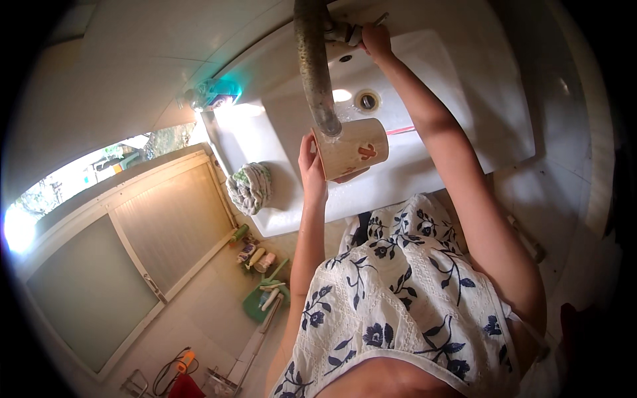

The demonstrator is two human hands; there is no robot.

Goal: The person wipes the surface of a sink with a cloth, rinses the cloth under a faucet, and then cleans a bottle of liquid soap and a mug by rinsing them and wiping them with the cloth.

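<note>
In my left hand (pixel 312 167) is a cream cup (pixel 355 147) with a reddish cactus picture on its side. It is tipped over sideways beneath the mouth of a thick, worn faucet pipe (pixel 313 63), and water appears to run at the pipe's end. My left fingers wrap round the cup's left end; part of the hand is hidden behind it. Further off, my right hand (pixel 377 41) closes on the faucet handle (pixel 378 20) beside the pipe. Below the cup lies a white sink (pixel 424 86), its round drain (pixel 367 101) showing beyond the cup.
A coiled green-and-white cloth (pixel 249 188) lies on the sink's left ledge. A teal bottle (pixel 215 93) stands at the far left corner. To the left are a framed sliding panel (pixel 99 292), several small bottles (pixel 255 257) and a green basket (pixel 255 305). A thin red strip (pixel 401 131) lies in the basin.
</note>
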